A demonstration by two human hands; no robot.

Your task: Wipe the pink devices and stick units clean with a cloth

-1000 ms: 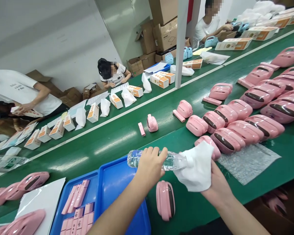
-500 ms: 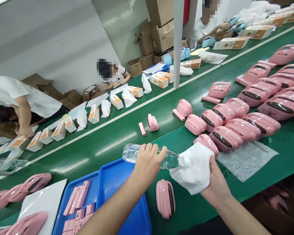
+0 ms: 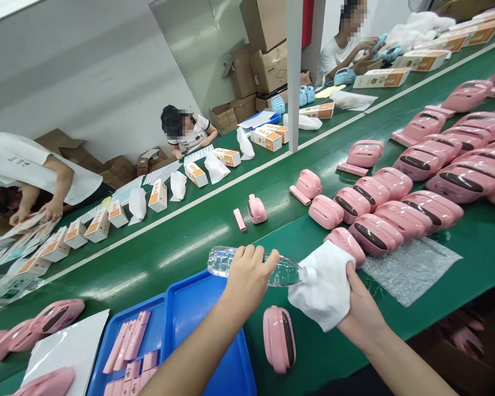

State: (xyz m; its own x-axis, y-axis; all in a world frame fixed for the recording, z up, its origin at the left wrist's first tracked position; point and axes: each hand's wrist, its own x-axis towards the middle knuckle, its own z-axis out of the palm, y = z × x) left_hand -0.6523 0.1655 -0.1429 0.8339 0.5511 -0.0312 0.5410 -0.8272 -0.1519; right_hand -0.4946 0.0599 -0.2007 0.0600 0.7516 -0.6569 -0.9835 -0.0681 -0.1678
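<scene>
My left hand is wrapped round a clear plastic bottle, which lies nearly level with its white cap pointing right. The cap end is against a white cloth. My right hand grips that cloth along its right edge, thumb on top and the other fingers hidden beneath. Just below the bottle, a pink handheld device with a dark strip lies on the green worktop.
Rows of pink devices stand at right beside bubble wrap. Blue trays at lower left hold several pink bars. Across the green belt are white-orange boxes and co-workers.
The bottle and cloth stay in my hands, almost unmoved. My view has shifted slightly. At far left, a co-worker's hands have moved apart over papers.
</scene>
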